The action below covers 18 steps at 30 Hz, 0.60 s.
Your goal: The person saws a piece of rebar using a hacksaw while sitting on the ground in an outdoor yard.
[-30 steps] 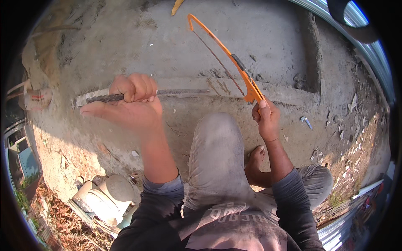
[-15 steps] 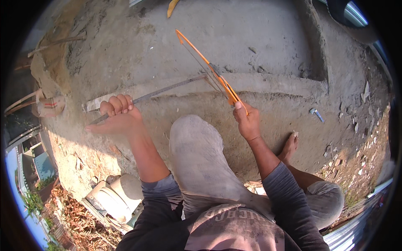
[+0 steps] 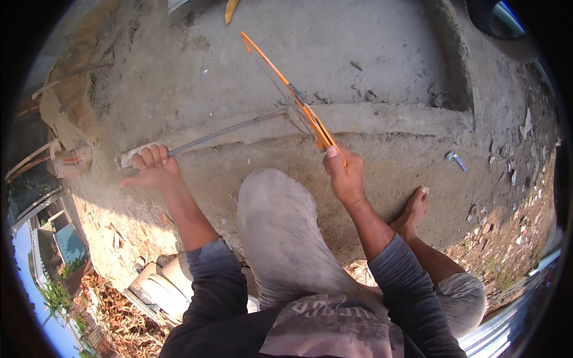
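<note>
A steel rod [image 3: 227, 130] lies slantwise along a low concrete ledge [image 3: 382, 119], its far right end bent short toward me. My left hand [image 3: 152, 167] has its fingers wrapped round the rod's left end. In my right hand [image 3: 346, 175] is the handle of an orange hacksaw [image 3: 268, 58], which points up and left, away from me. Its thin blade passes by the bent end of the rod. Whether the blade touches the rod I cannot tell.
Grey cement ground [image 3: 334, 42] stretches beyond the ledge. A small blue-handled tool [image 3: 457, 161] lies on the right, past my bare foot [image 3: 413, 210]. White buckets [image 3: 164, 292] and dry leaves [image 3: 107, 310] are at the lower left. A paper sack [image 3: 73, 162] lies at far left.
The hacksaw and my right hand have shifted slightly up and left, along the saw's length. My left hand still grips the rod. The view has tilted a little.
</note>
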Motion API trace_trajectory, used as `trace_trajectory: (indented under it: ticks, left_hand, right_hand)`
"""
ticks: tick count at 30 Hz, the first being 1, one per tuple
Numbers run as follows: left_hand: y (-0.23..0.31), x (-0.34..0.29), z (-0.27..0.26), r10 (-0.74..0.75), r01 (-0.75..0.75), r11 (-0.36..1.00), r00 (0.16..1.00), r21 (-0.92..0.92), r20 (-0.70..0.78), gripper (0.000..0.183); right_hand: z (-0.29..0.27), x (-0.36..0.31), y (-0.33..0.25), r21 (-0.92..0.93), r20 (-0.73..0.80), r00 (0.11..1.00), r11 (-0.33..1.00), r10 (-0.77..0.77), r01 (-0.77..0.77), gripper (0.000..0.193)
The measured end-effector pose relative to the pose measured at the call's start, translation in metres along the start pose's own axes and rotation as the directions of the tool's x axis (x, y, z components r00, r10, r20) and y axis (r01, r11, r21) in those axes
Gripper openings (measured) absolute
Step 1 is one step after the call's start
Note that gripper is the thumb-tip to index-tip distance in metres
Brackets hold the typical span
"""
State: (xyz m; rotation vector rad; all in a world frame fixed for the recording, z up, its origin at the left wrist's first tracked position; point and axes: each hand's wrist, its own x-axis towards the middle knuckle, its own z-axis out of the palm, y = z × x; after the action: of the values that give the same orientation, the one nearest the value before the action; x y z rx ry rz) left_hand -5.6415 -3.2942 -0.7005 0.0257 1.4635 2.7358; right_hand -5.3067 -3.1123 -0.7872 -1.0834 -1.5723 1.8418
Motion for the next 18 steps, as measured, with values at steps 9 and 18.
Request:
trace_trajectory:
  ticks: [9, 18]
  left_hand:
    - [0.011, -0.038, 0.093, 0.066, -0.074, 0.982, 0.997, 0.172, 0.050, 0.080]
    - [0.005, -0.067, 0.135, 0.111, -0.137, 0.975, 0.982, 0.174, 0.152, 0.080]
  right_hand:
    - [0.006, -0.019, -0.023, -0.198, 0.085, 0.991, 0.973, -0.101, 0.116, 0.047]
    - [-0.016, -0.042, -0.027, -0.107, 0.049, 0.992, 0.988, 0.119, -0.113, 0.059]
